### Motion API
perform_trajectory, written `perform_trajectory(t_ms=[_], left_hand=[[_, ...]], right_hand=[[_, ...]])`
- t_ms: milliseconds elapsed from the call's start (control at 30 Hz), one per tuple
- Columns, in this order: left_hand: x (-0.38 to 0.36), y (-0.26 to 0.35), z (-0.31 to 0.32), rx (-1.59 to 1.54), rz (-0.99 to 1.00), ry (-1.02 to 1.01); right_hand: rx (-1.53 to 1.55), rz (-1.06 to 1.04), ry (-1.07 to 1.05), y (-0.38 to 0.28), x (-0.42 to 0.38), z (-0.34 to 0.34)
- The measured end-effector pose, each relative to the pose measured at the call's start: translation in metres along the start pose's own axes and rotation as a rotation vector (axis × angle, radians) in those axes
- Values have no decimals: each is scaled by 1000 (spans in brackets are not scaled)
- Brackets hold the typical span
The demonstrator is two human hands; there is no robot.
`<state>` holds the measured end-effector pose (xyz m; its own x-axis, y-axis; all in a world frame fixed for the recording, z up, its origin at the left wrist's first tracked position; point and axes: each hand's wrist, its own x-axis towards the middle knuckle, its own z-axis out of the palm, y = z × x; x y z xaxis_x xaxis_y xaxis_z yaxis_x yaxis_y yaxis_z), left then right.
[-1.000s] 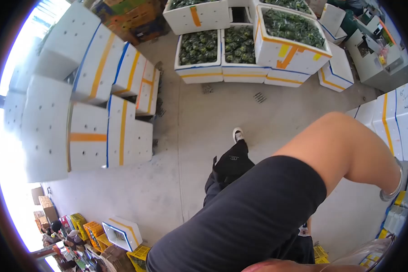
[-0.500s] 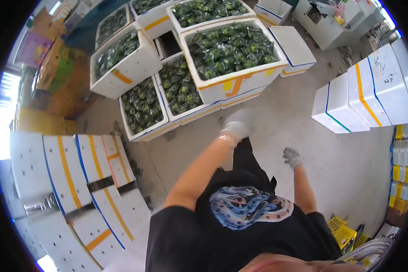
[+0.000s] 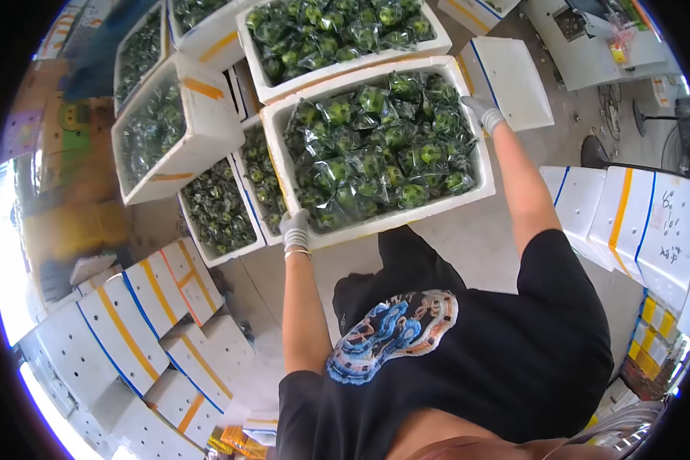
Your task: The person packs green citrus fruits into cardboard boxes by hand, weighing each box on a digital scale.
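In the head view a white foam box [image 3: 481, 184] stands before me, full of green produce in clear plastic wrap [image 3: 383, 146]. The kind of produce is not certain. My left hand [image 3: 294, 228], in a grey-white glove, grips the box's near left edge. At its right wall, toward the far corner, my right hand [image 3: 483, 113] is closed on the rim, gloved too. The undersides of the box and some fingertips are hidden.
A second filled foam box [image 3: 441, 38] lies just behind. More filled boxes [image 3: 184, 138] stand at left, one tilted. White boxes are stacked at lower left [image 3: 123, 314] and at right [image 3: 613, 211]. A lidded white box [image 3: 517, 80] is beyond my right hand.
Both hands have moved forward from near my body onto the foam box's edges. My view has come closer to the box.
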<state>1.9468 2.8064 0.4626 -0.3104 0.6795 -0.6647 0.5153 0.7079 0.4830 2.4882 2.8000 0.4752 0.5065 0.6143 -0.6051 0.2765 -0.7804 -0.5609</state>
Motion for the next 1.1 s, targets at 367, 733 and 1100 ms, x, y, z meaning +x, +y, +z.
perform_trajectory(t_ms=[367,733,1100], left_hand=[[26,-14,9,-117,33,2],[28,-17,10,-68,40,42],[-3,15,4,67,86,178]], right_hand=[[223,53,-164,59,91,20],[363,-134,-363,67,112,14],[495,-50,-410,60,110,18]])
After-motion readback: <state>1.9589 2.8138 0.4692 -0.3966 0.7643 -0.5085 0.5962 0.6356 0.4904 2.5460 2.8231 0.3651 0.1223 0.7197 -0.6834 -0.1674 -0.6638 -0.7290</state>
